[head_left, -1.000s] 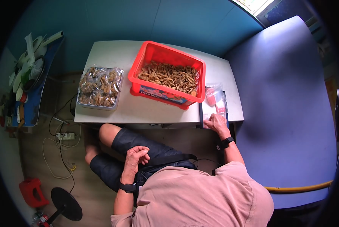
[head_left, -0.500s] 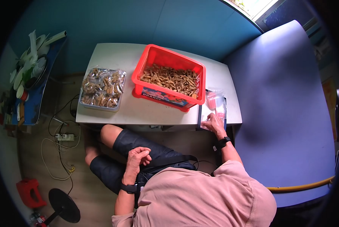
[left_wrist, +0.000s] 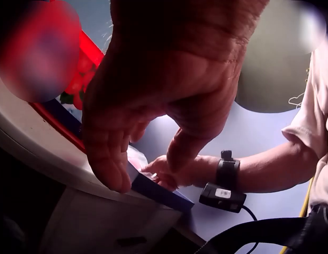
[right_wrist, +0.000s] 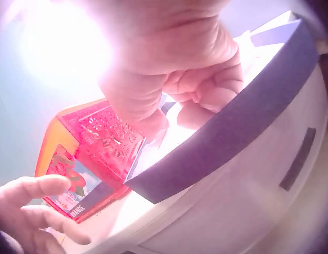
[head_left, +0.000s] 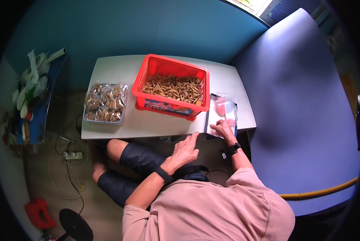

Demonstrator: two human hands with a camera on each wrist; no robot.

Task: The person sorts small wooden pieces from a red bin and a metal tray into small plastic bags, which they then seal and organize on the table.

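the white table stood in front of my knees with everything on it kept inside arm's reach, which i judged was why the biggest container sat in the middle. that was the red crate, heaped with tan dried pieces all over its floor. to its left, well apart, lay the metal tray, holding clear packets of the same tan pieces packed side by side. to the right of the crate, at the table's near right corner, lay a dark-edged flat board with a stack of clear bags on it, something pink showing inside the far ones. my right hand rested on the near end of that stack, fingers curled down onto the plastic as if pinching up one sheet; whether i had one truly nipped i could not tell, since the right wrist view was washed out by glare. my left hand hung in the air just short of the table's near edge, fingers loosely spread and holding nothing, reaching toward the board so it could help there.
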